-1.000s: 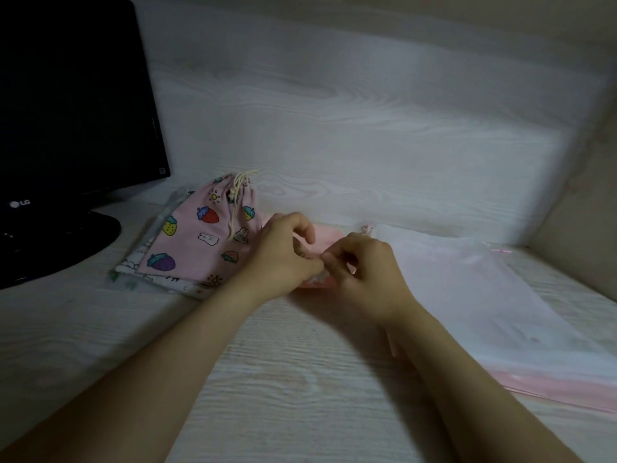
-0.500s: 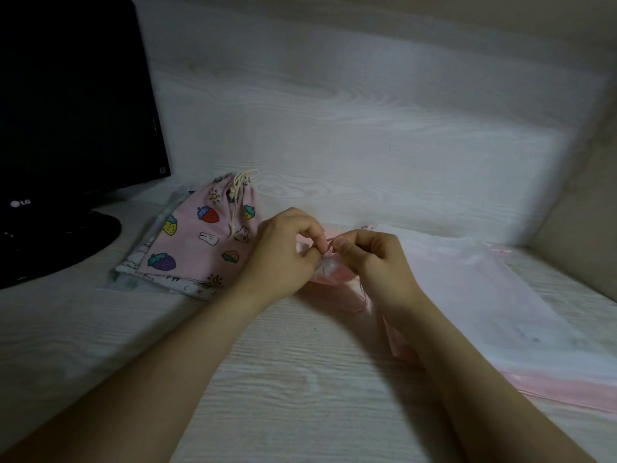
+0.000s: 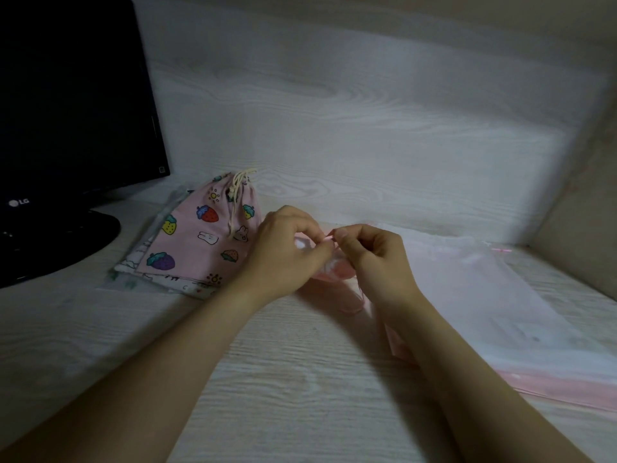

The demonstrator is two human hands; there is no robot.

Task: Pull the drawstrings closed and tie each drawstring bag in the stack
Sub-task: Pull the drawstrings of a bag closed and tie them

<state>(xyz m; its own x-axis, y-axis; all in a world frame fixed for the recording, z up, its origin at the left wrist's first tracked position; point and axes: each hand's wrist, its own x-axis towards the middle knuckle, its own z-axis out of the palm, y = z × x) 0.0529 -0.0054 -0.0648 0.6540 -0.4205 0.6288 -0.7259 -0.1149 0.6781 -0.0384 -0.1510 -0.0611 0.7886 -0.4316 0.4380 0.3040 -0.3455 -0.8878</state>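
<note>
One pink drawstring bag (image 3: 334,274) lies bunched on the tabletop (image 3: 300,379) at centre, between my hands. Fingers of my left hand (image 3: 287,252) and right hand (image 3: 374,259) are curled, pinching its pink cord (image 3: 329,236), apparently at the gathered mouth. Just left, a tied strawberry-print bag (image 3: 200,235) tops the stack (image 3: 140,259); sheer bags (image 3: 484,295) lie right.

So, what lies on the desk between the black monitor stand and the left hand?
In the head view, the closed strawberry-print bag lies there, on a small pile of other bags.
</note>
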